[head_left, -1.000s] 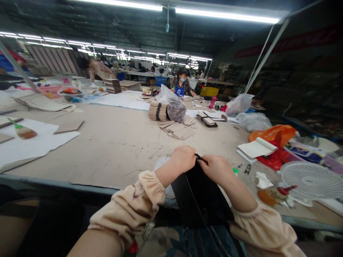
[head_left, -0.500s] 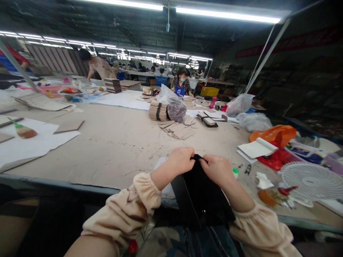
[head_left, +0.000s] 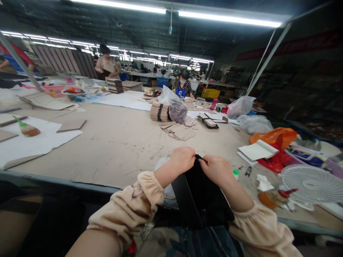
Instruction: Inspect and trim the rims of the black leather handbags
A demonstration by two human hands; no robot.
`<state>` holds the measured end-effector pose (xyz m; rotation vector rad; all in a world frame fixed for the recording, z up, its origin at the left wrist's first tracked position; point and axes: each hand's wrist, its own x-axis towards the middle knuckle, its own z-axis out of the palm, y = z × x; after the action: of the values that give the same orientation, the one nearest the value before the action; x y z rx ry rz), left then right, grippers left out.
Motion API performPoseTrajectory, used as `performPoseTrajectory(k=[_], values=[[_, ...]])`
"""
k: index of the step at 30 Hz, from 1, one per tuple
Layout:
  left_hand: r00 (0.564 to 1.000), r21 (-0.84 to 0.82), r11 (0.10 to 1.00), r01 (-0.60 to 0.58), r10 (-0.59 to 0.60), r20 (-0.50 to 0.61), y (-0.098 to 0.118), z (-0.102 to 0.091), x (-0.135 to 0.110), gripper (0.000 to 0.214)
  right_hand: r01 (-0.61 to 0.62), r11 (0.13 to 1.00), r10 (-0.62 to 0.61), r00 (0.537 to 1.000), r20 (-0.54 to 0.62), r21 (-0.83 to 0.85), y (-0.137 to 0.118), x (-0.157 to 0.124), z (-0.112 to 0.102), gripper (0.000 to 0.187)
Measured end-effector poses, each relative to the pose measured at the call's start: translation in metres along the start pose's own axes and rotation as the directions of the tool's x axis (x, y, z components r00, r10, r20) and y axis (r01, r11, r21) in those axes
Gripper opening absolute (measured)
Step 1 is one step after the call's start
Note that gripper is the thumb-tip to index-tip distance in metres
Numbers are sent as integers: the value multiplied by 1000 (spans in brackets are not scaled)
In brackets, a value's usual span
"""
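A black bag-like piece, with a smooth panel on its left side and a small shiny metal spot low down, hangs over the table's near edge toward my lap. My left hand pinches its top edge from the left. Close beside it, my right hand grips the same edge, thumb turned inward. Both hands are closed, and the fingertips are partly hidden in the black material. Under my left forearm a pale sheet lies on the table, mostly covered.
Right of my hands are a white fan, an amber glue bottle, a notepad and an orange bag. Ahead lie bundled card pieces. Another glue bottle rests at left. A masked co-worker sits across the table.
My hands keep their hold on the black piece with hardly any movement. The view shifts slightly. At the far left, a bending co-worker has straightened up, holding something dark.
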<state>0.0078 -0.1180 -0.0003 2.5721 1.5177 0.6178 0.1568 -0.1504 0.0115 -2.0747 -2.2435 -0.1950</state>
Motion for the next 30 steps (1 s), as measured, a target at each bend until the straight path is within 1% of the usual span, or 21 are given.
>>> performPoseTrajectory(k=[3, 5, 12, 19, 25, 30], values=[[1000, -3, 1000, -2, 2, 6, 0, -1, 0, 24, 15, 999, -16, 1000, 11, 51, 2, 1, -1, 36], [1000, 0, 1000, 4, -4, 15, 1, -3, -1, 24, 38, 996, -38, 999, -3, 79, 3, 3, -2, 33], [995, 47, 997, 66, -70, 72, 9, -10, 1, 25, 111, 986, -106, 993, -46, 121, 4, 9, 1, 29], [996, 75, 995, 65, -69, 52, 8, -8, 2, 25, 136, 976, -120, 988, -99, 168, 8, 11, 6, 28], [996, 62, 996, 67, -70, 47, 6, -3, 2, 25, 128, 980, -117, 990, -82, 151, 8, 15, 6, 27], [997, 38, 997, 65, -67, 48, 7, -3, 2, 23, 146, 983, -140, 988, -66, 115, 4, 14, 3, 26]])
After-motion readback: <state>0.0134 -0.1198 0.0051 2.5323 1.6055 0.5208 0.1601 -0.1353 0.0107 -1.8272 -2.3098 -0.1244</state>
